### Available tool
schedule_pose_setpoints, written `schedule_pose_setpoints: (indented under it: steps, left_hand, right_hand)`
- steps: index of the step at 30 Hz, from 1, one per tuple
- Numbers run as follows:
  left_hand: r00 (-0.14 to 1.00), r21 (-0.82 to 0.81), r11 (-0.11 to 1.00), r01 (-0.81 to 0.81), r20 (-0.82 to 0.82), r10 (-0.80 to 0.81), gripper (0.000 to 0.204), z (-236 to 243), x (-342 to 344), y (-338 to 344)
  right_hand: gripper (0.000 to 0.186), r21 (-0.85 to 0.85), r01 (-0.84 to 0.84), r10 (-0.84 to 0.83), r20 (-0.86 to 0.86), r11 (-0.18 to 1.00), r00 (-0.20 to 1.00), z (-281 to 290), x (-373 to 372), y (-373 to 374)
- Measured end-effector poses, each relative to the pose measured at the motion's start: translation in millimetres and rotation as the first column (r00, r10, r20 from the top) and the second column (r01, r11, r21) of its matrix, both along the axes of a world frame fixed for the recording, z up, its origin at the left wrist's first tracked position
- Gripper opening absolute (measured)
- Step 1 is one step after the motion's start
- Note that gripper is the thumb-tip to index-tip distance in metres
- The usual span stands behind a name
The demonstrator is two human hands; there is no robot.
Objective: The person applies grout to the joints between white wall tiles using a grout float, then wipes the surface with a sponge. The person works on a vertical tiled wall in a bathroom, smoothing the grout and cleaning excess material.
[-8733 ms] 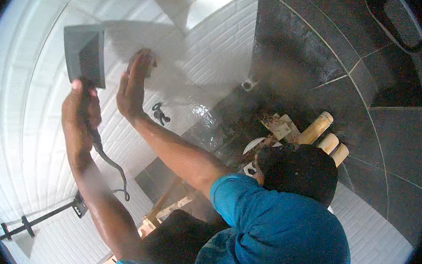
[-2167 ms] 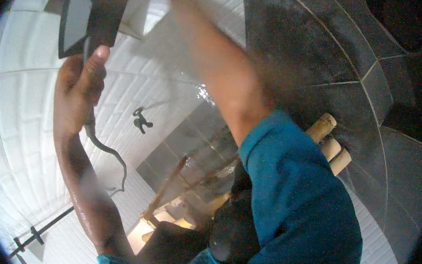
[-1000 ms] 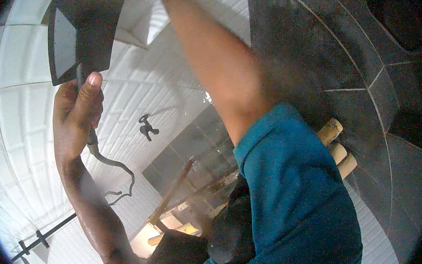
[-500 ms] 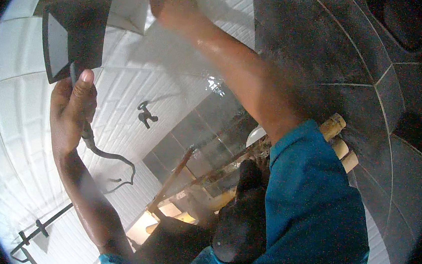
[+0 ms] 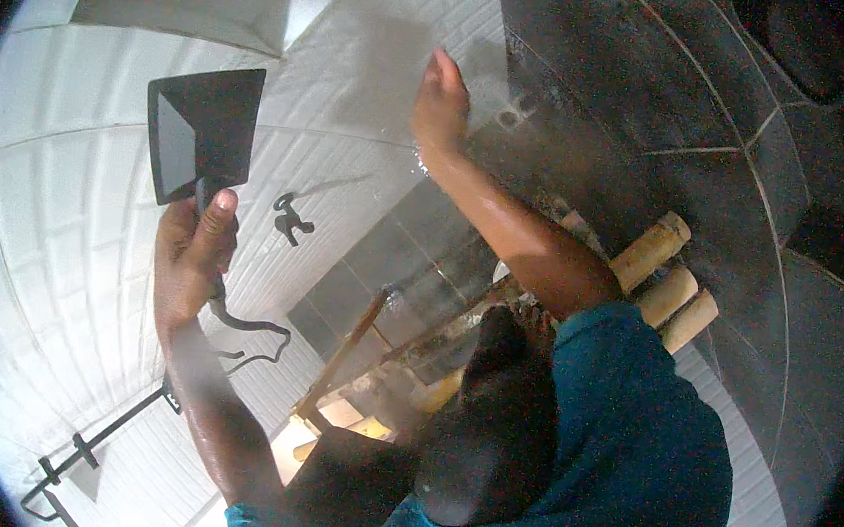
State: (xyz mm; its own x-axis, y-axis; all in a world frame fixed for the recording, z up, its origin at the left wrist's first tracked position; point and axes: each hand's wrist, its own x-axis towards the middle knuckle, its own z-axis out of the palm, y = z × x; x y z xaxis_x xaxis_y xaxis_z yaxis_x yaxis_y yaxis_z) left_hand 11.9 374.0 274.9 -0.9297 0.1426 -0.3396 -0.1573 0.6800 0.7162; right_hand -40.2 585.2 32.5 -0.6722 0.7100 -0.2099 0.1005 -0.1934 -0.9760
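- Two bare arms reach up from the near side, the right one in a blue sleeve (image 5: pixel 645 414).
- Left hand (image 5: pixel 191 263) grips a dark panel (image 5: pixel 225 131) by its lower end, thumb up against it; the panel stands at left, in front of the white wall (image 5: pixel 66 202).
- A dark cord (image 5: pixel 251 326) trails below that hand.
- Right hand (image 5: pixel 442 110) is raised farther right, well apart from the panel; I cannot tell whether its fingers are open or closed.
- A dark tap (image 5: pixel 292 220) shows on the white wall between both hands.
- Three pale poles (image 5: pixel 652 252) lie right of the right forearm, near dark tiles (image 5: pixel 657 103).
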Motion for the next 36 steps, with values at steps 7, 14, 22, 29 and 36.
schedule_pose_setpoints:
  steps: [7, 14, 22, 29, 36]
  left_hand:
    - [0.999, -0.023, 0.999, 0.04, 0.022, -0.039, 0.042, -13.6, 24.8, 20.5]
    - [0.999, -0.003, 0.999, 0.047, 0.003, -0.047, 0.045, -26.1, 13.9, 17.5]
    - [0.999, 0.106, 0.994, -0.018, -0.034, 0.022, 0.042, -17.6, 3.0, 13.8]
    - [1.0, -0.005, 1.0, -0.016, -0.023, 0.016, 0.043, -15.0, 5.7, 20.6]
    - [0.998, 0.062, 0.998, 0.014, -0.065, -0.01, 0.042, -19.1, 2.8, 25.5]
  right_hand:
    - [0.074, 0.234, 0.348, -0.211, -0.463, 0.908, 0.861, 25.1, -100.8, -48.6]
    - [0.083, 0.465, 0.032, 0.154, -0.357, 0.885, 0.921, 29.8, -67.8, -132.2]
    - [0.075, 0.468, 0.307, -0.165, -0.32, 0.829, 0.933, 36.6, -90.1, -104.7]
    - [0.079, 0.362, 0.371, -0.297, -0.244, 0.855, 0.923, 47.0, -93.0, -92.0]
    - [0.079, 0.405, 0.274, -0.157, -0.299, 0.872, 0.941, 52.4, -66.0, -93.8]
